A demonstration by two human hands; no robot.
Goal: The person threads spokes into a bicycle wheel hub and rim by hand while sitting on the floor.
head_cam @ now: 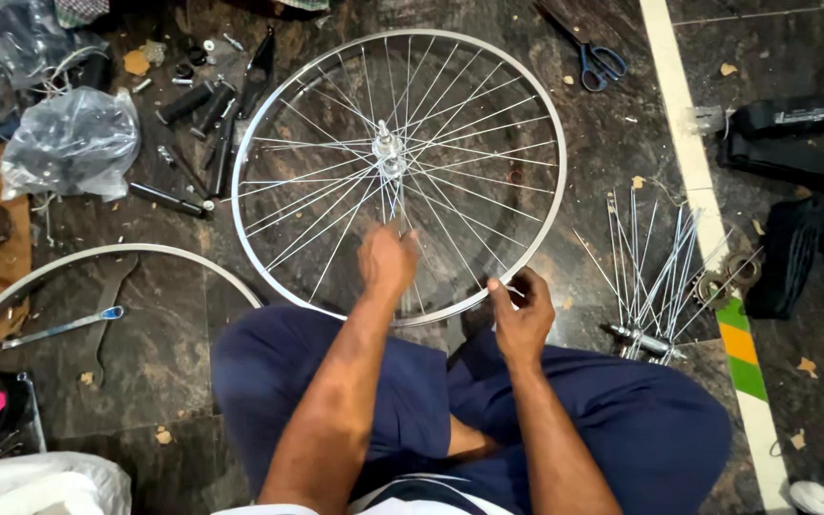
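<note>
A silver bicycle wheel [269, 114] with many thin spokes and a central hub [388, 151] lies flat on the dark stone floor in front of my crossed legs. My left hand [385, 262] reaches inside the rim and is closed around spokes below the hub. My right hand [519, 310] pinches the near edge of the rim at the lower right, fingers closed on a spoke end there.
Loose spokes with a hub [650, 277] lie to the right. Scissors [595, 59] sit at the top right, black rubber tubes [793, 133] at the far right. A second rim [88, 253], a spanner [59, 327], black tools [202, 114] and plastic bags [73, 143] lie left.
</note>
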